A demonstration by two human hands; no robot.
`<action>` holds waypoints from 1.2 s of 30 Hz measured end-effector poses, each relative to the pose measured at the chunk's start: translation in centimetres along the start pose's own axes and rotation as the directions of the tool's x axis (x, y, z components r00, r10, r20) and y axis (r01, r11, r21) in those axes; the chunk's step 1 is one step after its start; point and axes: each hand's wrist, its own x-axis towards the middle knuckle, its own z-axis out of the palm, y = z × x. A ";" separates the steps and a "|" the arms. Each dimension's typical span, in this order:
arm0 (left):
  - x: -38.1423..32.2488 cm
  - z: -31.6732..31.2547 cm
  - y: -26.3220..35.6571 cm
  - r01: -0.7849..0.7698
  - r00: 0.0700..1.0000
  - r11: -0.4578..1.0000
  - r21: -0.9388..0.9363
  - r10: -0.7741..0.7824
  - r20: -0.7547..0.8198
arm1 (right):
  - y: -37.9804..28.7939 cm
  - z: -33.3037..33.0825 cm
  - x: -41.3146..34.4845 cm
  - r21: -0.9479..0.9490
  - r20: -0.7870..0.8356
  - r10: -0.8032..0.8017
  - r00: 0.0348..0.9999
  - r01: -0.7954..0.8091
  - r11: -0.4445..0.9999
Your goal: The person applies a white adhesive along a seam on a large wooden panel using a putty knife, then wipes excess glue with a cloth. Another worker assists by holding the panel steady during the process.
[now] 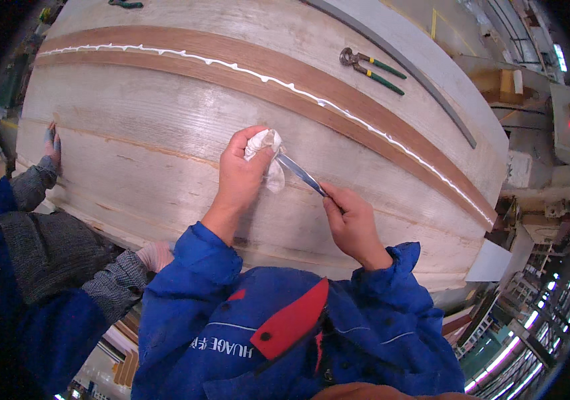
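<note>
My left hand (242, 172) pinches a crumpled white cloth (276, 181) around the far end of a narrow steel blade (301, 172). The blade's handle end is gripped in my right hand (354, 222), mostly hidden by the fingers. Both hands are over a broad, pale wood-grained work surface (165, 107). Beyond them a long brown wooden strip (205, 41) runs across that surface, looking curved through the lens. A wavy bead of white paste (265, 78) lies along the strip's length.
End-cutting pincers (350, 57) with green-and-yellow handles lie past the strip, near a long grey bar (415, 75). Another green-handled tool (127, 4) lies at the far left. A co-worker stands close at my left, one gloved hand (157, 255) near my elbow, the other (52, 142) on the surface.
</note>
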 end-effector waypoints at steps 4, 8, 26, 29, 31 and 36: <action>2.2 -3.1 2.4 -0.016 0.951 0.974 0.224 0.083 -0.297 | 0.6 -1.2 0.8 -0.098 -0.050 -0.094 0.994 0.089 0.991; 8.0 -11.4 3.3 -0.126 0.739 0.849 0.513 0.425 -0.523 | 2.6 -4.7 2.5 -0.231 -0.112 -0.033 0.993 0.006 0.973; 12.9 -14.3 -1.9 -0.042 0.637 0.312 0.949 0.740 -0.215 | 6.7 -3.4 17.5 -0.461 -0.107 -0.369 0.923 0.283 0.841; 13.1 -14.5 -1.9 -0.042 0.628 0.297 0.954 0.750 -0.206 | 7.0 -3.4 17.5 -0.454 -0.098 -0.361 0.928 0.281 0.846; 13.1 -14.6 -1.8 -0.047 0.626 0.294 0.955 0.754 -0.201 | 7.2 -3.4 17.5 -0.458 -0.089 -0.363 0.927 0.286 0.842; 12.9 -14.4 -1.6 -0.024 0.652 0.310 0.951 0.726 -0.220 | 7.6 -3.8 17.7 -0.469 -0.060 -0.386 0.921 0.315 0.825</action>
